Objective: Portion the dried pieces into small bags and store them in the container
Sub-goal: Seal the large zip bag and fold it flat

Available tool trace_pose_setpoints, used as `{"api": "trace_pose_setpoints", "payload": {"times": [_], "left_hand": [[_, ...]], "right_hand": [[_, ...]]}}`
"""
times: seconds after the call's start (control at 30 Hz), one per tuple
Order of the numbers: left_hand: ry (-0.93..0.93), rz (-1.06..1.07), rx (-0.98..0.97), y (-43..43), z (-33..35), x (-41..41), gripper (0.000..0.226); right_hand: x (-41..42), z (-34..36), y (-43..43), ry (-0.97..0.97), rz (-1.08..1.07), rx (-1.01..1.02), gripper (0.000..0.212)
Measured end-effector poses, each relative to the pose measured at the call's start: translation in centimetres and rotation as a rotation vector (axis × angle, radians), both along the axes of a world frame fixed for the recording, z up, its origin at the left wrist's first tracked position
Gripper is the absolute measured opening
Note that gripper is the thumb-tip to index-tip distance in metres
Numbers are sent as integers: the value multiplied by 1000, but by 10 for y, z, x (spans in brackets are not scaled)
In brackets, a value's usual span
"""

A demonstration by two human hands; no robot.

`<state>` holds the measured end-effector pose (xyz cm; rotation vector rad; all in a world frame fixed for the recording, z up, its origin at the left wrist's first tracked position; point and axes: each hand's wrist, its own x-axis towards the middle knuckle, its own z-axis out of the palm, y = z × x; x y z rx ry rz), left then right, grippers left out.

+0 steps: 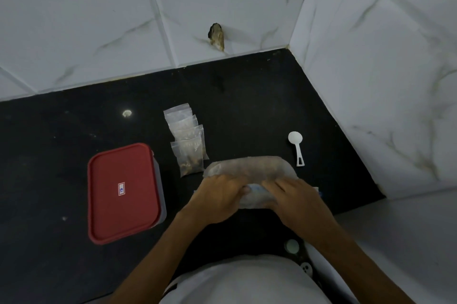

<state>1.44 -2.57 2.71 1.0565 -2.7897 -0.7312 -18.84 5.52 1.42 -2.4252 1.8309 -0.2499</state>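
Small bags (187, 141) lie between container (125, 192) and spoon (296, 145), behind large bag (247, 165).

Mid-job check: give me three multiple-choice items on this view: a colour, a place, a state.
1. The container lid is: A blue; B red; C green.
2. The white scoop lies: A right of the large bag; B on the container lid; C under the large bag.
3. The left hand and right hand: A rest idle; B hold the white scoop; C both grip the large bag.
Answers: B, the lid shows red; A, the scoop sits to the bag's right; C, fingers of both curl on it.
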Motion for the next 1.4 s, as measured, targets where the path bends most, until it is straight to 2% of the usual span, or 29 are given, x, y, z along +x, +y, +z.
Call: {"api": "trace_pose_setpoints", "payload": {"times": [0.1, 0.17, 0.23, 0.33, 0.37, 0.43, 0.5, 0.53, 0.6, 0.63, 0.7, 0.73, 0.77, 0.83, 0.87, 0.9, 1.0, 1.1, 1.17, 1.27, 1.37, 1.4], "left_hand": [[-22, -26, 16, 2, -10, 2, 29], [-29, 22, -125, 9, -10, 4, 35], [-65, 41, -221, 23, -8, 3, 46], [-158, 11, -257, 34, -20, 0, 48], [-181, 21, -248, 33, -24, -1, 50], [-184, 47, -216, 28, -30, -1, 43], [-161, 67, -180, 25, -32, -2, 27], [-133, 58, -166, 23, -32, -2, 20], [-88, 41, -134, 23, -35, -2, 15], [-78, 43, -123, 22, -36, -2, 16], [-77, 37, -98, 24, -37, 0, 19], [-79, 19, -100, 24, -37, 1, 19], [-57, 4, -135, 25, -38, 3, 20], [1, 3, -184, 30, -45, 8, 30], [16, 6, -198, 31, -48, 10, 34], [18, 10, -196, 32, -49, 11, 35], [24, 92, -178, 29, -50, 10, 27], [-4, 122, -144, 22, -47, 5, 14], [-35, 93, -123, 20, -47, 3, 12], [39, 60, -199, 24, -50, 4, 13], [90, 38, -221, 30, -52, 11, 37], [85, 15, -256, 29, -54, 12, 37]], "right_hand": [[-1, -8, -5, 7, 0, 113, 28], [4, 2, -9, 47, -8, 155, 21], [5, 6, -16, 31, -25, 210, 26], [8, 8, -20, -5, -40, 313, 31], [10, 7, -20, 11, -14, 308, 30], [8, 1, -16, -23, 11, 149, 28], [7, -5, -5, -65, -52, 7, 41], [5, -6, 3, -61, -47, 18, 46], [13, -18, 7, 38, -40, 40, 40], [19, -23, -2, 94, -158, 182, 38], [21, -27, -20, 132, -495, 489, 54], [21, -29, -27, 140, -589, 641, 63], [20, -31, -26, 126, -533, 673, 60], [16, -32, -11, 76, -149, 313, 34], [12, -32, 0, 3, -78, 206, 29], [12, -34, 2, -17, -40, 130, 29], [16, -30, 6, -47, -71, 69, 23], [8, -27, 13, -35, -80, -67, 33], [2, -31, 19, -31, -59, -83, 30], [1, -36, 9, -35, -130, -32, 23], [3, -41, -4, -63, -195, 51, 29], [2, -43, -7, -73, -185, 79, 31]]}}
